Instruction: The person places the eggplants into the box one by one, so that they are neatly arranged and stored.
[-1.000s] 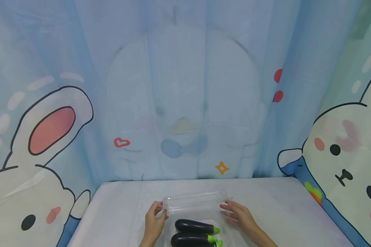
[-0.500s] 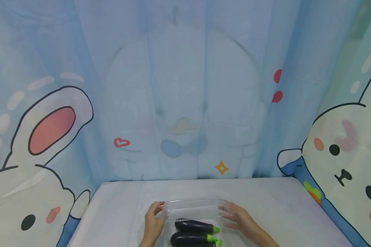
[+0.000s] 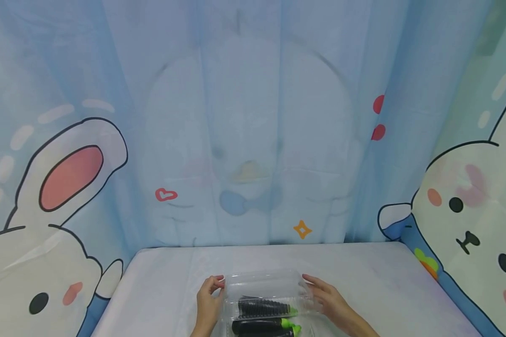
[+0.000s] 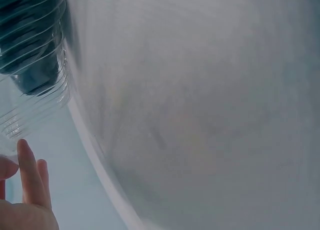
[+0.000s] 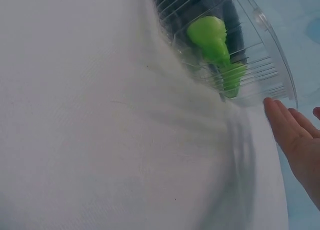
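A clear plastic clamshell box (image 3: 261, 283) lies near the table's front, its ribbed lid folded partly over several dark eggplants (image 3: 259, 325) with bright green stems. At the box's left rear corner, my left hand (image 3: 209, 299) has thumb and index finger close together on the clear plastic, seemingly pinching its edge. My right hand (image 3: 331, 299) is at the right end of the lid, fingers extended against the plastic. In the right wrist view, green stems (image 5: 210, 40) show through the ribbed wall, beside the straight fingers (image 5: 282, 122). The box's near side is cut off by the head view.
A white cloth covers the table (image 3: 173, 276). Behind it hangs a blue curtain (image 3: 253, 117) with cartoon rabbits, closing off the back and both sides.
The lid has swung down toward me and now covers the rear eggplant. My right hand has shifted slightly along with it; the left hand has stayed nearly in place.
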### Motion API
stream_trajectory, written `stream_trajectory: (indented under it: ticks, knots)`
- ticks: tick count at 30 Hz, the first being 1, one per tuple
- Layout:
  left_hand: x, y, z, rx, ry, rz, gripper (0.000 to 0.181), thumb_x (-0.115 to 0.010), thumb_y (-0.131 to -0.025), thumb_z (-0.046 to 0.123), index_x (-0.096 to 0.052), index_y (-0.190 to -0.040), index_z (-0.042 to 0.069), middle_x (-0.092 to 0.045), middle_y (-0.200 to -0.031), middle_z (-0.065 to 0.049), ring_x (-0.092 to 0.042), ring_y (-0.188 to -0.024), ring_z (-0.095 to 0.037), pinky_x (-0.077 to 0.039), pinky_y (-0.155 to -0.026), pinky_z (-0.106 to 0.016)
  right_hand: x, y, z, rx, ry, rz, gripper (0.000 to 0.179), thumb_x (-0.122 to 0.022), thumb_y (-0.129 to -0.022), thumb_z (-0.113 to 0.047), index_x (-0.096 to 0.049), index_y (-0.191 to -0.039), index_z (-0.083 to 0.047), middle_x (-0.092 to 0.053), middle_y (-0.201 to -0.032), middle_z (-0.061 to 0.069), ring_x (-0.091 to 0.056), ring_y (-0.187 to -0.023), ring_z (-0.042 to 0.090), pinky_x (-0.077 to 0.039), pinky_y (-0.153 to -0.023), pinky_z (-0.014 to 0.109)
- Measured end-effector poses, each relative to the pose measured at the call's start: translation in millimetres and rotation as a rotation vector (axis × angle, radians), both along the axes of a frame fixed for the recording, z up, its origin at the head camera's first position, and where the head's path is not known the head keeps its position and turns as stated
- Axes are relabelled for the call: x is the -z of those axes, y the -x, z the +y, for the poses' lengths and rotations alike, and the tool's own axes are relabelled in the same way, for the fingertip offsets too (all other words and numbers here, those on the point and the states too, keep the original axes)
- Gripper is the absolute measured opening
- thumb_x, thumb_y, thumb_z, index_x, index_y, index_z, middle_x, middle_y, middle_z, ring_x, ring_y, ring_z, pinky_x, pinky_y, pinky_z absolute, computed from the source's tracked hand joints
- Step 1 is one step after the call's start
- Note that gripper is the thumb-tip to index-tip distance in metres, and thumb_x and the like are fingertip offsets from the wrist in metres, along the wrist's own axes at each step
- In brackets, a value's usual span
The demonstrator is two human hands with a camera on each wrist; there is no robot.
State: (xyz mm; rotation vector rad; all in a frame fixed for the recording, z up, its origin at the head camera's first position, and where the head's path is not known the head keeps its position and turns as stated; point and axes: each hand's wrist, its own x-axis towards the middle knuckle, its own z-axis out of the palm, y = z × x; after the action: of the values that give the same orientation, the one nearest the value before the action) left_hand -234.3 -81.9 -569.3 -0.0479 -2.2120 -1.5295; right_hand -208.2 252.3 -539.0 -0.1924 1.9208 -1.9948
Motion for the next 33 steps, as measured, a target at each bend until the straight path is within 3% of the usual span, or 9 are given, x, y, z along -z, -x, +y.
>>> stream_trajectory:
  ticks: [8, 13, 19, 25, 33]
  knots:
    - [4.7, 1.4, -4.8, 0.02, -0.013, 0.058, 0.029, -0.061, -0.076, -0.02, -0.06, -0.074, 0.009, -0.07, -0.095, -0.011, -0.069, -0.093, -0.029, -0.058, -0.08, -0.034, 6.2, -1.8, -0.7, 0.001, 0.029, 0.027, 0.07, -0.043, -0.106, -0.023, -0.002, -0.154, 0.007, -0.019, -0.154, 0.037, -0.044, -0.133, 0.041, -0.041, -0.107, 0.051]
    - [4.9, -2.3, -9.0, 0.062, 0.004, 0.03, 0.027, -0.056, -0.081, -0.018, -0.067, -0.082, 0.007, -0.07, -0.097, -0.01, -0.069, -0.094, -0.027, -0.058, -0.081, -0.031, 8.5, -1.6, -0.3, 0.023, 0.053, 0.018, 0.072, -0.048, -0.104, -0.017, -0.002, -0.155, 0.005, -0.022, -0.153, 0.035, -0.047, -0.132, 0.038, -0.043, -0.107, 0.047]
    - [0.2, -12.9, -13.0, 0.167, -0.084, -0.136, 0.03, -0.046, -0.09, -0.008, -0.066, -0.112, -0.003, -0.066, -0.115, -0.02, -0.07, -0.098, -0.031, -0.059, -0.067, -0.027, 11.1, -2.4, -2.7, 0.062, 0.024, 0.018, 0.073, -0.05, -0.103, -0.017, -0.004, -0.155, 0.006, -0.026, -0.152, 0.035, -0.049, -0.131, 0.036, -0.048, -0.101, 0.042]
    - [-3.2, -29.1, -13.0, 0.226, -0.117, -0.281, 0.04, -0.052, -0.092, 0.007, -0.053, -0.131, -0.002, -0.061, -0.121, -0.026, -0.069, -0.095, -0.035, -0.06, -0.064, -0.035, 17.8, -4.5, -7.7, 0.147, -0.09, 0.008, 0.073, -0.056, -0.1, -0.022, -0.015, -0.154, 0.006, -0.036, -0.148, 0.034, -0.052, -0.125, 0.036, -0.051, -0.093, 0.048]
    - [-10.0, -43.3, -10.0, 0.221, -0.111, -0.38, 0.053, -0.052, -0.091, 0.006, -0.041, -0.142, -0.004, -0.059, -0.123, -0.031, -0.067, -0.099, -0.041, -0.06, -0.069, -0.045, 24.9, -6.3, -9.2, 0.125, -0.078, 0.018, 0.07, -0.053, -0.102, -0.024, -0.015, -0.155, 0.003, -0.035, -0.149, 0.033, -0.048, -0.129, 0.037, -0.05, -0.094, 0.043]
